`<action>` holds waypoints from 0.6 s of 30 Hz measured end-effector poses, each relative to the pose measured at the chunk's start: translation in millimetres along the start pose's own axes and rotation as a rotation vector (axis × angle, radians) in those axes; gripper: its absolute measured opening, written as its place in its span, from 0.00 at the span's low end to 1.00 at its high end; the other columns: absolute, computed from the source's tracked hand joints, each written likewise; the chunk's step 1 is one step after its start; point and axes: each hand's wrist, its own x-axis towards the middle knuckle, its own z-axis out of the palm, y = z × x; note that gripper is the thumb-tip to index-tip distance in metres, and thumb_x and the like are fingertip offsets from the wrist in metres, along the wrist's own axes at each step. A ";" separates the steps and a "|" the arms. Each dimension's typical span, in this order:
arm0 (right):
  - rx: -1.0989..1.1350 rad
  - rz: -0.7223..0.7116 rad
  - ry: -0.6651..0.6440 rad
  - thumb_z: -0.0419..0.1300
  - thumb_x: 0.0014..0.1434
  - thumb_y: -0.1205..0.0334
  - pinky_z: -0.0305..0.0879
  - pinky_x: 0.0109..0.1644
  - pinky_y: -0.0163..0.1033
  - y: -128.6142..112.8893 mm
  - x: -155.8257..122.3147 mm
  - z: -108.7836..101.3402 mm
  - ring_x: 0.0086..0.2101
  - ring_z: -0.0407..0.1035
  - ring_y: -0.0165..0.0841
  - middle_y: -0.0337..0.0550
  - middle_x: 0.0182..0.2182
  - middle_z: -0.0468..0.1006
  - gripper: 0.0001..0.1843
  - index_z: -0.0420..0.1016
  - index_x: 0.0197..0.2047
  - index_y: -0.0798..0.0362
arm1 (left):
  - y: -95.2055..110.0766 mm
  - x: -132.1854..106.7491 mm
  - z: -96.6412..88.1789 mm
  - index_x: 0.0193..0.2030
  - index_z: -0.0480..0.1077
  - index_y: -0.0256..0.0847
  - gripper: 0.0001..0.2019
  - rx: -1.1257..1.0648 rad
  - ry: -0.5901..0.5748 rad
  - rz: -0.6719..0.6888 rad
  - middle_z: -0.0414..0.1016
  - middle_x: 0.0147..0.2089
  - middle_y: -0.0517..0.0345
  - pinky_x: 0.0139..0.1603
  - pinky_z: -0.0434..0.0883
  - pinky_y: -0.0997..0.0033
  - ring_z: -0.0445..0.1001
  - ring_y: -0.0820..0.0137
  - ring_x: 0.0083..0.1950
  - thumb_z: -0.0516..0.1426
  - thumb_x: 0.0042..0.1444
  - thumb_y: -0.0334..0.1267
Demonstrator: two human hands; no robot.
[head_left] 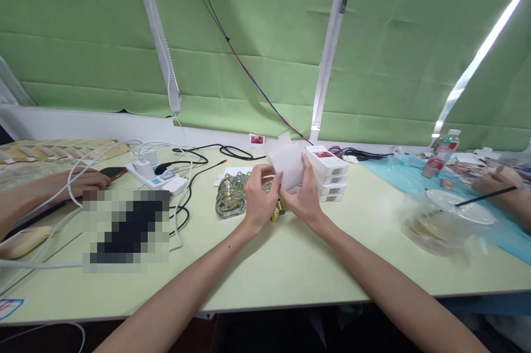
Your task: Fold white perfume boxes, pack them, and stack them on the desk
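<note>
Both my hands are closed on a white cardboard box (289, 167), raised above the middle of the table, with flaps standing up at its top. My left hand (263, 198) grips its left side, thumb and fingers near the lower edge. On the other side, my right hand (306, 195) holds the right face and lower corner. Just left of my left hand stand several clear glass bottles (230, 198). Gold-coloured pieces (275, 214) show below the hands, partly hidden. Right of the box is a stack of white boxes (329, 171) with barcodes and a red picture.
A power strip (156, 178) with plugs and loose cables lies to the left, near another person's hand (89, 180). On the right are a bagged bowl (440, 220), a plastic bottle (442, 154), blue sheeting (385, 173) and another person's hand (501, 184).
</note>
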 end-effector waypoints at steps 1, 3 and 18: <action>0.001 0.003 -0.002 0.64 0.58 0.53 0.64 0.67 0.57 -0.1 0.1 -0.1 0.65 0.61 0.48 0.60 0.66 0.63 0.46 0.47 0.73 0.54 | 0.0 0.2 -0.1 0.42 0.68 0.41 0.09 0.015 0.005 0.012 0.76 0.40 0.56 0.42 0.80 0.67 0.78 0.70 0.41 0.60 0.62 0.42; 0.000 0.008 -0.007 0.63 0.58 0.53 0.63 0.67 0.58 -0.7 0.2 -0.4 0.65 0.61 0.49 0.60 0.66 0.63 0.46 0.46 0.73 0.54 | 0.3 0.7 -0.4 0.41 0.68 0.41 0.08 0.041 0.013 0.032 0.75 0.39 0.56 0.42 0.80 0.67 0.78 0.70 0.40 0.61 0.62 0.42; 0.028 0.035 0.008 0.62 0.61 0.52 0.63 0.67 0.57 -1.7 -0.7 -0.7 0.65 0.61 0.47 0.60 0.67 0.62 0.42 0.48 0.72 0.53 | 11.3 0.8 -4.0 0.32 0.67 0.42 0.08 0.194 -0.018 0.248 0.69 0.34 0.57 0.38 0.73 0.67 0.71 0.70 0.36 0.59 0.62 0.36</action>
